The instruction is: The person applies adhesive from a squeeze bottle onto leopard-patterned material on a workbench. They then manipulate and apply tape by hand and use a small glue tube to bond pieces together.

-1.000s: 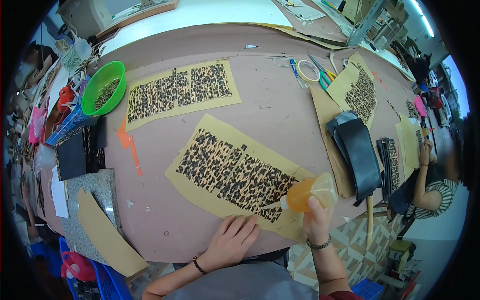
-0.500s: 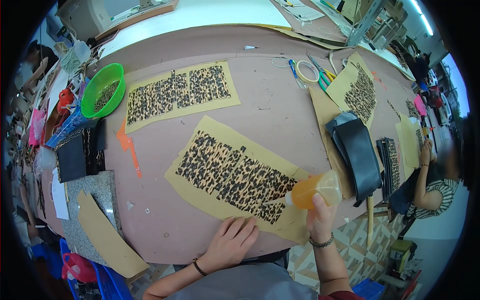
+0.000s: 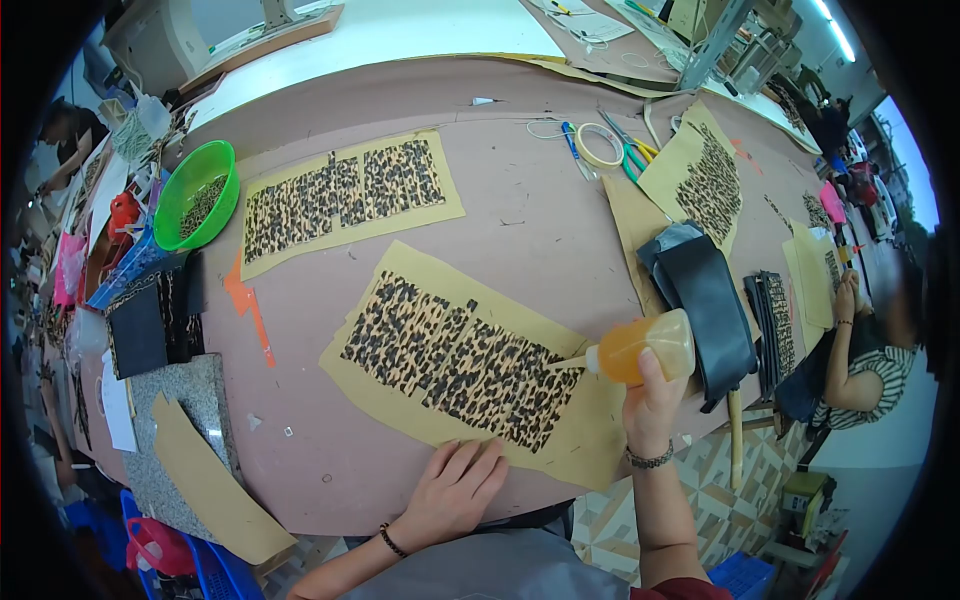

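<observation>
The right hand (image 3: pixel 652 402) grips an amber bottle (image 3: pixel 642 348), its nozzle (image 3: pixel 570 362) over the right end of leopard-print strips (image 3: pixel 480 370) on tan paper (image 3: pixel 590 445). The left hand (image 3: pixel 452 490) lies flat and unclenched, fingers (image 3: pixel 487 465) at the paper's near edge. Far left sits a green bowl (image 3: pixel 184 182).

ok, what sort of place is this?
Likely a bag or leather-goods workshop: leopard-print pieces lie on a yellowish sheet, the right hand holds a squeeze bottle of amber liquid, and black leather-like pieces sit alongside.
</observation>
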### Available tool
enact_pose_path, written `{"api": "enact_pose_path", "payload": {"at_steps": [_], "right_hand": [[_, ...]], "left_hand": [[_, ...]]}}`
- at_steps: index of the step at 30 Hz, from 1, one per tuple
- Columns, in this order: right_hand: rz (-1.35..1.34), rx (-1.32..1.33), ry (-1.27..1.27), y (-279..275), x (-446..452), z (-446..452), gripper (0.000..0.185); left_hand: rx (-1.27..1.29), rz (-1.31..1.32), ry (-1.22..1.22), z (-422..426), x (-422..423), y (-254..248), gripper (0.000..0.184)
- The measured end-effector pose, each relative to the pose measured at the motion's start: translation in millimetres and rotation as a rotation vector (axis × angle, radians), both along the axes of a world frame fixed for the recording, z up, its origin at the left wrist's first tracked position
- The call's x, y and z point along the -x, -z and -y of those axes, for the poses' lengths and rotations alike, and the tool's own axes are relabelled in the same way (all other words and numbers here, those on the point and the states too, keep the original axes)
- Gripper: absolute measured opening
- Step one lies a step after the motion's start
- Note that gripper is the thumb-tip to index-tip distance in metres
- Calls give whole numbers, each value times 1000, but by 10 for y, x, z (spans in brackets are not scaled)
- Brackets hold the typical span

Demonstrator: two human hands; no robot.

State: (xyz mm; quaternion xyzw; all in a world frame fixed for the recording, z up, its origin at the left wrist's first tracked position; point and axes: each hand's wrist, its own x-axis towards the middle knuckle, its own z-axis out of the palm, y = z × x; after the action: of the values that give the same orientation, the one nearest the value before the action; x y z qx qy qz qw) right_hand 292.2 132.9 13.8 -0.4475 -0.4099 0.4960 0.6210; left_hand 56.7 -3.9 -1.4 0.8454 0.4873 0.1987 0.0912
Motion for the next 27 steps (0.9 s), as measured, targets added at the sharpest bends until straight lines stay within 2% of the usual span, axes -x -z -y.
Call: {"api": "enact_pose_path", "payload": {"at_steps": [2, 7, 14, 27], "right_hand": [[66, -28, 15, -26, -32, -38, 52], [-115, -98, 109, -209, -112, -123, 51], [-23, -46, 15, -44, -149, -82, 48], [9, -12, 12, -13, -118, -98, 45]], "left_hand": [[-1, 1, 6, 5, -2, 9, 32], [8, -9, 5, 12, -1, 4, 33], [8, -47, 44, 34, -10, -22, 33], [33, -109, 49, 27, -29, -31, 35]]}}
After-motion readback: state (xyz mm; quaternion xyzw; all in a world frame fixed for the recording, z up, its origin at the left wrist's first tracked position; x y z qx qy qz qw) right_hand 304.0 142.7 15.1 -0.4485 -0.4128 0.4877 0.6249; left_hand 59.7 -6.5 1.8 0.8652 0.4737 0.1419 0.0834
